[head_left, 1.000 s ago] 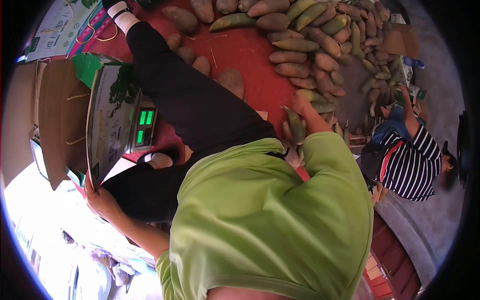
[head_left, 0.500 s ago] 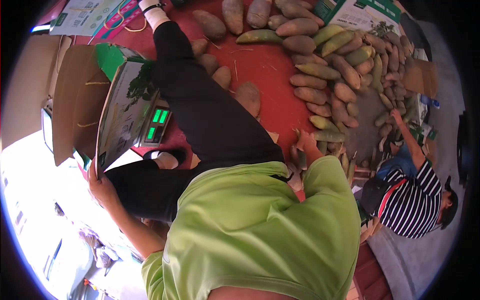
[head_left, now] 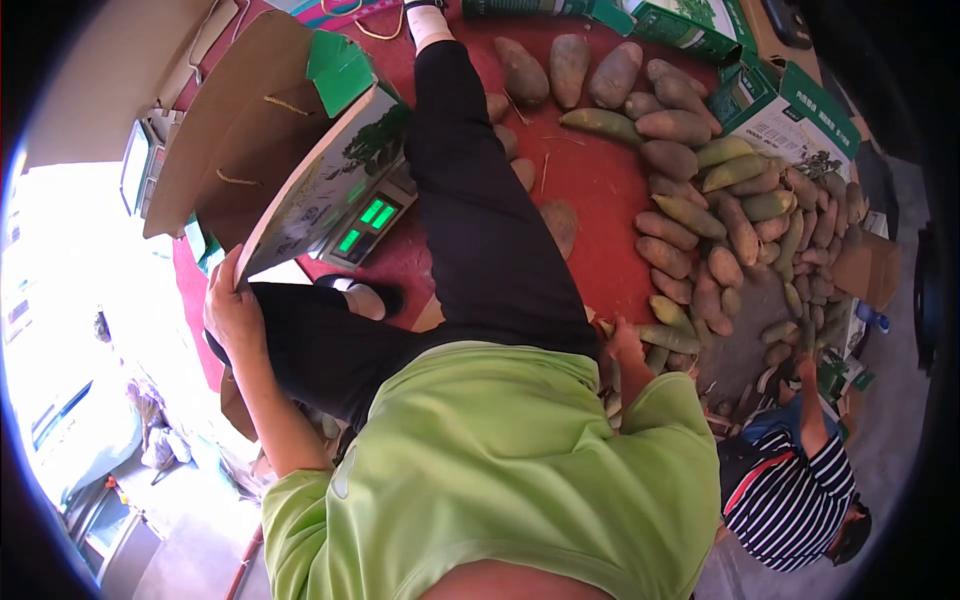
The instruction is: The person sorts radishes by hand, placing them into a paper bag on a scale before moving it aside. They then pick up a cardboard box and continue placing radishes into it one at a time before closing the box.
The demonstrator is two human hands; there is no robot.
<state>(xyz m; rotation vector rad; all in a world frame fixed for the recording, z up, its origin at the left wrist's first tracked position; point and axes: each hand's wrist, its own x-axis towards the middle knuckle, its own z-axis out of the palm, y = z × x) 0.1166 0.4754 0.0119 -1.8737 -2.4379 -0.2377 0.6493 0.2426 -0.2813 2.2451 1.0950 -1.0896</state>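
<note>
My left hand (head_left: 236, 318) grips the near edge of an open cardboard box (head_left: 335, 170), its thumb and fingers closed over the rim. The printed box is tilted and stands on a digital scale (head_left: 372, 218) with lit green numbers. On the other side, my right hand (head_left: 627, 348) is low beside my thigh, its fingers closed around what looks like a radish, mostly hidden by the hand and sleeve. Just beyond those fingers lies a green radish (head_left: 668, 338), at the edge of a big heap of brown, soil-covered and green radishes (head_left: 740, 230).
A red mat (head_left: 600, 250) lies under the heap, with a row of large radishes (head_left: 570, 70) at the back. Green and white cartons (head_left: 790, 115) stand behind. At right, a co-worker in a striped shirt (head_left: 795, 500) reaches toward the heap. My leg stretches across the mat.
The view has shifted, so box, scale and heap sit elsewhere in the picture. My left hand keeps hold of the box edge. My right hand has drawn back closer to my body.
</note>
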